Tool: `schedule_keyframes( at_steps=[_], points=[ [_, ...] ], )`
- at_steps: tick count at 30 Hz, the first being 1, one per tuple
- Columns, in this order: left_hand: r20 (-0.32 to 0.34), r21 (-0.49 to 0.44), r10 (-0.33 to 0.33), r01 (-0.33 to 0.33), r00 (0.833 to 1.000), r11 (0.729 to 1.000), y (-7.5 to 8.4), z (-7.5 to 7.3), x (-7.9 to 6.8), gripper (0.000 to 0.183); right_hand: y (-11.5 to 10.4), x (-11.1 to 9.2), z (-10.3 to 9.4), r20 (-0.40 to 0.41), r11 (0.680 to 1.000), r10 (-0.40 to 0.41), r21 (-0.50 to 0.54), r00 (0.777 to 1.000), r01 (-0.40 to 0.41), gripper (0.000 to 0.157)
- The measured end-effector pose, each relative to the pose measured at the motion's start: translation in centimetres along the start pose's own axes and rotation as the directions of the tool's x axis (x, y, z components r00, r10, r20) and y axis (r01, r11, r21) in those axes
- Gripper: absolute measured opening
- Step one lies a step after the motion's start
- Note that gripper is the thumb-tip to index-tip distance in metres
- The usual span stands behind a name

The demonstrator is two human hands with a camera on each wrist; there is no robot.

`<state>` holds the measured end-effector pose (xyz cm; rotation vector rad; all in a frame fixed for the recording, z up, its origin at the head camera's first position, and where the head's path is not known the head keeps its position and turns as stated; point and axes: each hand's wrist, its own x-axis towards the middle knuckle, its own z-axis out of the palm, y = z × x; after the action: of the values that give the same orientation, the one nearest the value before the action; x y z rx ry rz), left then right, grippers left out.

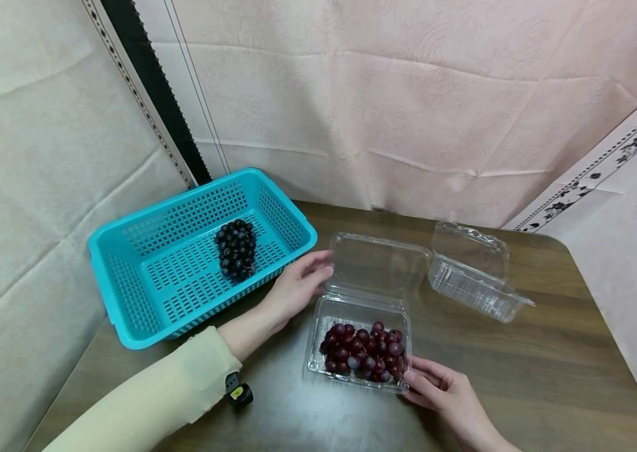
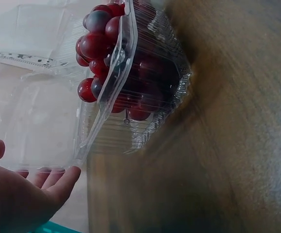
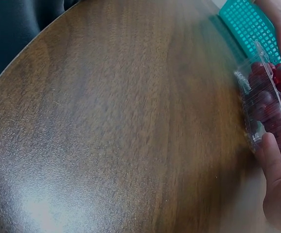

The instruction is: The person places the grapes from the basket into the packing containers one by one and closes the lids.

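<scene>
A clear plastic clamshell box with its lid folded back lies on the table, holding a bunch of red grapes. At the box's front right corner, my right hand grips the wall between thumb and fingers. My left hand is at the left edge of the raised lid. In the left wrist view its fingertips touch that edge while the thumb stands apart. Dark grapes lie in a turquoise basket, just left of the left hand.
Another clear clamshell box, open and without fruit, stands at the back right of the brown wooden table. Pale cloth curtains hang behind and at both sides. A small black device sits at the left sleeve's cuff.
</scene>
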<state>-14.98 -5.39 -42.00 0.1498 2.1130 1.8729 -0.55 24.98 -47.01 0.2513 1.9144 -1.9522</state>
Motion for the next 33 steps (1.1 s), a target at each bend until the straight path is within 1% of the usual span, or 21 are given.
schedule_keyframes(
  at_steps=[4, 8, 11, 16, 21, 25, 28, 33],
  points=[
    [0.004, 0.035, 0.027, -0.027, 1.000, 0.999, 0.4, 0.0, -0.2, 0.047, 0.0, 0.1, 0.0, 0.002, 1.000, -0.003, 0.007, 1.000, 0.003, 0.057],
    [0.006, 0.046, 0.038, -0.038, 0.999, 0.998, 0.8, 0.0, -0.5, 0.046, -0.1, 0.2, 0.0, 0.000, 1.000, -0.005, 0.005, 1.000, 0.005, 0.057],
    [0.006, 0.040, 0.044, -0.044, 0.999, 0.998, 0.9, -0.1, -0.7, 0.043, -0.1, 0.2, 0.1, 0.000, 1.000, -0.005, 0.000, 1.000, 0.005, 0.057],
    [0.027, 0.000, 0.046, -0.046, 0.999, 0.999, 1.0, -0.3, -1.3, 0.043, 0.0, 0.2, 0.0, 0.001, 1.000, 0.004, -0.003, 1.000, -0.004, 0.057],
    [0.041, -0.038, 0.036, -0.034, 0.999, 0.999, 1.1, -0.5, -2.0, 0.044, 0.0, 0.3, 0.0, 0.001, 1.000, 0.002, -0.001, 1.000, -0.002, 0.056],
    [0.040, -0.041, 0.031, -0.029, 0.999, 0.999, 1.1, -0.7, -2.5, 0.043, 0.0, 0.3, 0.1, -0.008, 1.000, -0.009, 0.002, 1.000, 0.009, 0.055],
    [0.045, -0.035, 0.046, -0.045, 0.998, 0.998, 1.0, -0.8, -2.7, 0.042, 0.1, 0.2, 0.1, -0.003, 1.000, -0.024, 0.004, 1.000, 0.024, 0.053],
    [0.062, -0.024, 0.074, -0.073, 0.995, 0.997, 0.6, -0.9, -3.0, 0.040, 0.1, 0.3, 0.1, -0.012, 1.000, -0.009, 0.010, 1.000, 0.009, 0.053]
  ],
)
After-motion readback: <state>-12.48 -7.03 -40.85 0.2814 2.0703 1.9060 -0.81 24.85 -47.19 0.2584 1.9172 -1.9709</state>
